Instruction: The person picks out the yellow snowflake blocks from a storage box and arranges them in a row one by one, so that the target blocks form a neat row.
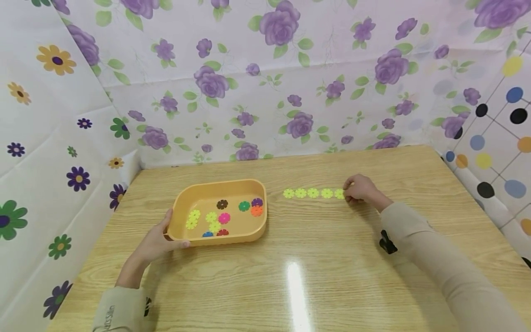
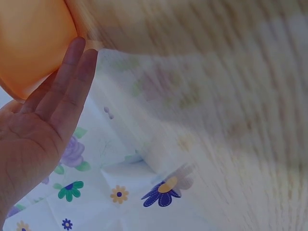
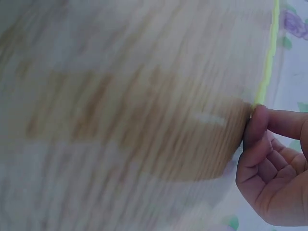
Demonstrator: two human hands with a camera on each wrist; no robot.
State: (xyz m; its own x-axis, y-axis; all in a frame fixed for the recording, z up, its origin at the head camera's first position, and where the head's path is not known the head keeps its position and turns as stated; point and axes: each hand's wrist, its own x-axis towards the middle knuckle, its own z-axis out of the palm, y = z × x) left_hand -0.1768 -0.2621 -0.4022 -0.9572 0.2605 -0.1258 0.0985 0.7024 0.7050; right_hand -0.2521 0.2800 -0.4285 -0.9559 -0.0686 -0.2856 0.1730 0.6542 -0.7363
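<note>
My left hand holds the near left corner of an orange-yellow plastic basin, thumb along the front wall and fingers against the left side. In the left wrist view the fingers lie along the outside of the basin. Several yellow-green notched plastic discs lie in a straight row on the table, right of the basin. At the row's right end my right hand pinches the last disc, partly hidden by the fingers. Edge-on in the right wrist view, the row is a thin line meeting the fingertips.
Loose discs lie in the basin: yellow-green, brown, green, pink, orange, purple, red and blue. The wooden table meets flower-printed sheets behind and at the sides.
</note>
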